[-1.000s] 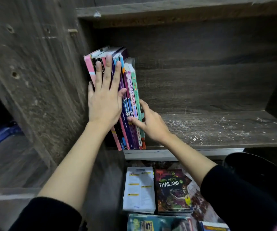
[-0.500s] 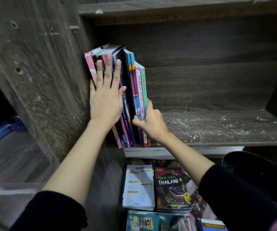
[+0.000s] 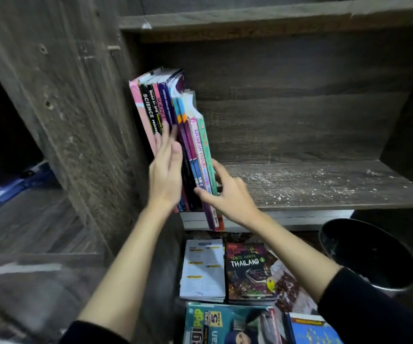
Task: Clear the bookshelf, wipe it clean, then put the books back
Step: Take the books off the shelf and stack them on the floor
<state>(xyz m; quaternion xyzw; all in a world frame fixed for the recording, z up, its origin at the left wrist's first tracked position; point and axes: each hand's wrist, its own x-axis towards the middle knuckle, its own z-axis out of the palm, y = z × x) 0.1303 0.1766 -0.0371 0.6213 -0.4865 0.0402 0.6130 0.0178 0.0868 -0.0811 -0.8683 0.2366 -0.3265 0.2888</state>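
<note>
Fingers [image 3: 219, 168] of right hand [image 3: 230, 197] clamp thin pink-and-green paperback books [image 3: 204, 145] on dusty wooden shelf [image 3: 312, 184]; left hand [image 3: 165, 175], fingers straight, presses neighbouring black-spined books [image 3: 149, 112].

1. Looks like a home study corner, probably a student's.
2. Holds a dark wood-grain bookshelf [image 3: 324, 184], its board dusty.
3. Keeps school workbooks [image 3: 155, 108] upright there, spines marked "SCIENCE" and "SPM".
4. Has more books [image 3: 250, 271] lying flat below, beside a black bin [image 3: 364, 256].

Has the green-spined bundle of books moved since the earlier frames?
Yes. The green-spined bundle has slid forward, its foot now overhanging the shelf's front edge; the right hand grips it.
</note>
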